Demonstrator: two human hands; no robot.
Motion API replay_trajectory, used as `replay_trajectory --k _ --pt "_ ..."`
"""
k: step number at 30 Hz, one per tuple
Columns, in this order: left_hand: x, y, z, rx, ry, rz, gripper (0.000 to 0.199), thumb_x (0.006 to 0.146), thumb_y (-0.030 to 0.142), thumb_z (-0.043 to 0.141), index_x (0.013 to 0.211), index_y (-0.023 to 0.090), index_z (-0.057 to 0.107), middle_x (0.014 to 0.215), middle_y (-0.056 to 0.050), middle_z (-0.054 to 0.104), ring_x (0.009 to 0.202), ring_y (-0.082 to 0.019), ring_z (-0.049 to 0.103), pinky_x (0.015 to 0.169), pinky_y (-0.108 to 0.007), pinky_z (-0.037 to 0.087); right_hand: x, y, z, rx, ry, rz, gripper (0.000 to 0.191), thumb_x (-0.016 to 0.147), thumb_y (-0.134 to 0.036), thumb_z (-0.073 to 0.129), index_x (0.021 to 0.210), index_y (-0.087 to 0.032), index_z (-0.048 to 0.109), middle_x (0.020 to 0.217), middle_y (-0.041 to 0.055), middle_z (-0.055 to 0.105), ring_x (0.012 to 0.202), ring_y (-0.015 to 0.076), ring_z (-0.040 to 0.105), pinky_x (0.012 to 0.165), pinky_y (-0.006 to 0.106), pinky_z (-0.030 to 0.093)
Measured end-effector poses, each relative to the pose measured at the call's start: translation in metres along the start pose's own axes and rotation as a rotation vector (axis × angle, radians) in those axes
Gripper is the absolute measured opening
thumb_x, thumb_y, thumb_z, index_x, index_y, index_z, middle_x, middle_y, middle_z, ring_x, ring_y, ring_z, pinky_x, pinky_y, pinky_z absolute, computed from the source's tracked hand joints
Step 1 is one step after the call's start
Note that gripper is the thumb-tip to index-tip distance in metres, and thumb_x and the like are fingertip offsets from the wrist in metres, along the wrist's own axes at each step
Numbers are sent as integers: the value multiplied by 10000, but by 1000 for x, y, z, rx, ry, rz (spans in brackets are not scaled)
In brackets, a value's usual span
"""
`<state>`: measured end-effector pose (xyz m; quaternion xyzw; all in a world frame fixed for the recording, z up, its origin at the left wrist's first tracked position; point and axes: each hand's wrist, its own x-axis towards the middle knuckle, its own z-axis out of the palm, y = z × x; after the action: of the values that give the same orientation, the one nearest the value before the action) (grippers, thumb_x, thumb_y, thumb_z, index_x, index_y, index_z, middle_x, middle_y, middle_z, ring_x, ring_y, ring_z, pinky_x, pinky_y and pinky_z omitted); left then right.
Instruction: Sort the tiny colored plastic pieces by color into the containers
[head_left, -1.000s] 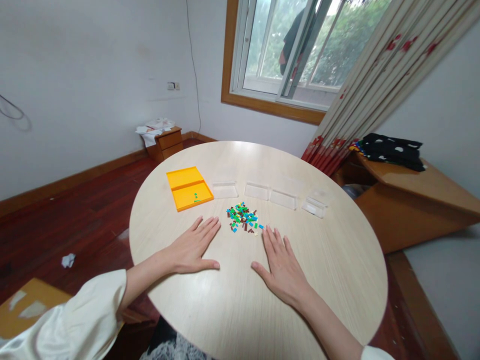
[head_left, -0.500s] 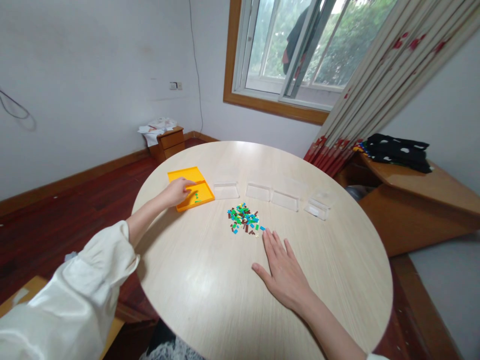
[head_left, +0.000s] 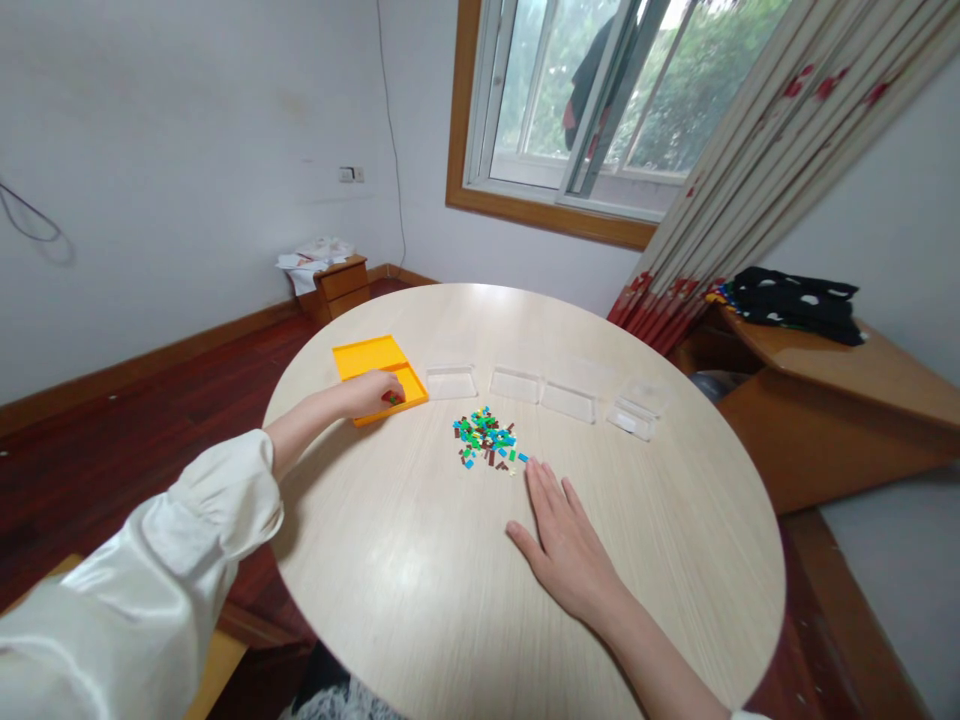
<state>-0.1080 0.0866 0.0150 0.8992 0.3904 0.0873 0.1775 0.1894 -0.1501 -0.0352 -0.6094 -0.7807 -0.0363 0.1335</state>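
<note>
Left hand [head_left: 376, 392] is covering part of box [head_left: 367, 354] and partly hiding green bits [head_left: 394, 398], grip unclear; pieces in pile [head_left: 484, 432] are overlapping, too small for counting; top edge is cropping window [head_left: 525, 110], curtain [head_left: 761, 170].

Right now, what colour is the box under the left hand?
The box is yellow-orange, clearest in head view.

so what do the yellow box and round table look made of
The yellow box looks like smooth plastic, judging by its even colour and thin rims. The round table seems satin wood or laminate: pale grain, soft sheen.
</note>
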Motion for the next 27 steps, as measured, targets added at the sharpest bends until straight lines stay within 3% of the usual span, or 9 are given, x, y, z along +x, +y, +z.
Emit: replay_trajectory --k 6,13,19,21,24,27 --pt "4 1 6 0 38 8 135 626 165 534 559 211 643 634 -32 654 593 -149 562 624 -246 423 0 0 -1 6 3 -3 764 939 -438 321 1434 -192 -206 1504 136 251 1383 245 256 1102 489 275" --pt "2 4 -1 84 -11 -63 198 639 127 509 654 192 695 723 -45 704 644 -157 599 629 -245 431 -2 -1 -3 2 5 -3 773 943 -428 315 1419 -193 -247 1497 148 268 1379 247 266 1092 503 293" --pt "-11 24 -10 -204 188 -183 172 685 235 589 768 136 703 766 -59 702 675 -154 610 664 -258 465 -1 -1 -4 21 14 5 762 943 -434 312 1426 -199 -229 1493 146 280 1374 249 278 1087 509 304" --pt "-14 40 -5 -278 211 -113 176 698 229 584 792 133 699 787 -62 699 707 -150 615 699 -264 473 -1 -1 -3 30 21 3 759 942 -433 314 1432 -200 -216 1491 143 289 1372 247 283 1091 505 300" --pt "-17 62 6 -310 95 17 185 706 215 582 830 137 696 801 -62 696 726 -149 617 693 -255 474 -1 -1 -2 38 30 2 754 943 -424 317 1437 -200 -206 1494 138 284 1374 241 280 1094 498 296" --pt "-17 65 7 -285 107 32 259 728 257 586 938 142 684 864 -74 697 739 -153 614 705 -263 478 -1 0 -1 36 33 0 748 944 -415 314 1438 -202 -205 1492 142 287 1372 243 284 1095 501 292"
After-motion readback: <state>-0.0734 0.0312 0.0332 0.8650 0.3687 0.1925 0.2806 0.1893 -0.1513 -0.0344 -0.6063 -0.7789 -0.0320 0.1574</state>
